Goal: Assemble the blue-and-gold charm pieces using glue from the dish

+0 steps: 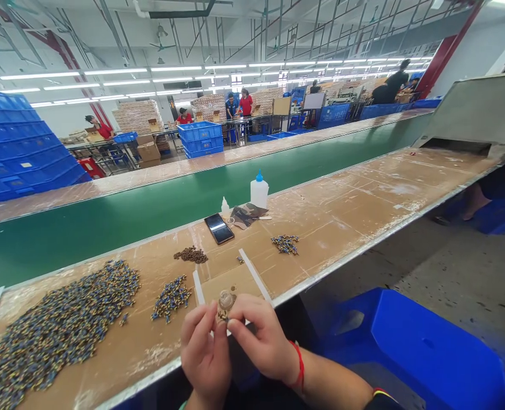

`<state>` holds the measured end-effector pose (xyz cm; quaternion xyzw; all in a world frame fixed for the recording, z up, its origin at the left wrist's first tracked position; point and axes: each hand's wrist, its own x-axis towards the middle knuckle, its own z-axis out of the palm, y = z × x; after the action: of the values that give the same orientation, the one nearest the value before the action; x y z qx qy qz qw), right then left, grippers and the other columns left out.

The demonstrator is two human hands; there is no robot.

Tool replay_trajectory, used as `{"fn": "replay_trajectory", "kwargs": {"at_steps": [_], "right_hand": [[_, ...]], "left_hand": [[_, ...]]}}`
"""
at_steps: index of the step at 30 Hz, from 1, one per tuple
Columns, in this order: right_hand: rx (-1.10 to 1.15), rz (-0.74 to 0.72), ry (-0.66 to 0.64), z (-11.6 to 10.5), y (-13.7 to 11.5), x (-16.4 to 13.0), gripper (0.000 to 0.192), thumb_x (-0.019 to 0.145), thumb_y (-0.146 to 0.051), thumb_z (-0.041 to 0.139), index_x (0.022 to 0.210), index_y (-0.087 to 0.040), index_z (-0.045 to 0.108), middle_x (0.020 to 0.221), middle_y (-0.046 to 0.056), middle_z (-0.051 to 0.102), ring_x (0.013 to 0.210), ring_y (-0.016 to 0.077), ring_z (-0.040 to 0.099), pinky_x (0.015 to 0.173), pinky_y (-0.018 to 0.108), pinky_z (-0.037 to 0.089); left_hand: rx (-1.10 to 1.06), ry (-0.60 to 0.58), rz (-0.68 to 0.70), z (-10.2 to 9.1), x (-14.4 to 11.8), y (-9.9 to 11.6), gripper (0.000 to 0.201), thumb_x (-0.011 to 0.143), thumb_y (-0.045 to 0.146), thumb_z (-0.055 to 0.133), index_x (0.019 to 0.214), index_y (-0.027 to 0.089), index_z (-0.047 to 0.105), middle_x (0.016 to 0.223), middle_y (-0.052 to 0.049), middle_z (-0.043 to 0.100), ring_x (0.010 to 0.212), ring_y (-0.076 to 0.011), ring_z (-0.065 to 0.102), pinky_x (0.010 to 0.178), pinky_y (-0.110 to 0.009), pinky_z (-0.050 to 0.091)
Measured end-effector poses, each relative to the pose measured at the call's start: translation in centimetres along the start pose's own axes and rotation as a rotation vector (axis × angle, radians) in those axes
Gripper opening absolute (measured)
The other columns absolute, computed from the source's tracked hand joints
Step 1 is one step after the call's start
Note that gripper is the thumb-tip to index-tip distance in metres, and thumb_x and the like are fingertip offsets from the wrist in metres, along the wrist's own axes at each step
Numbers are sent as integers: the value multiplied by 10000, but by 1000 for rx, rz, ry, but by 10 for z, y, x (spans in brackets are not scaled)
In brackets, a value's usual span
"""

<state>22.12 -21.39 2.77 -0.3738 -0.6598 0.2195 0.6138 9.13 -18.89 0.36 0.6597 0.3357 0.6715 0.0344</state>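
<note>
Centrally, at bottom of frame: small round part [225, 300] pinched between left hand [205, 353] and right hand [263, 341], fingertips pressed together, held close over worktop [346, 210] edge. Small pile [171, 297] kept just left, large heap [60, 327] lower left, glue bottle [259, 191] set back.
</note>
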Motion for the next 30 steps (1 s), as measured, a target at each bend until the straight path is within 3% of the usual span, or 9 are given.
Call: {"fn": "replay_trajectory", "kwargs": {"at_steps": [10,25,30], "right_hand": [[4,2,-1,1,0,0,365,1056,-377,533,729,-217,550,662,-10,563,646,141,537,622,273,431],[2,-13,8,1,4,-3,392,1072,-416,515,740,-214,564,668,-6,572,643,139,545,616,272,428],[0,-13,13,2,4,-4,406,1077,-425,504,733,-215,550,669,-8,559,644,138,539,613,266,421]], "left_hand": [[0,7,57,2,0,-1,239,966,148,679,1158,226,798,971,-37,782,840,-154,766,774,-258,635],[6,12,0,2,-2,1,191,987,238,681,1132,228,806,976,-56,775,852,-172,765,756,-280,646],[-28,-50,-3,-1,-3,-1,185,995,228,673,1110,241,817,939,-44,766,836,-167,761,748,-277,646]]}}
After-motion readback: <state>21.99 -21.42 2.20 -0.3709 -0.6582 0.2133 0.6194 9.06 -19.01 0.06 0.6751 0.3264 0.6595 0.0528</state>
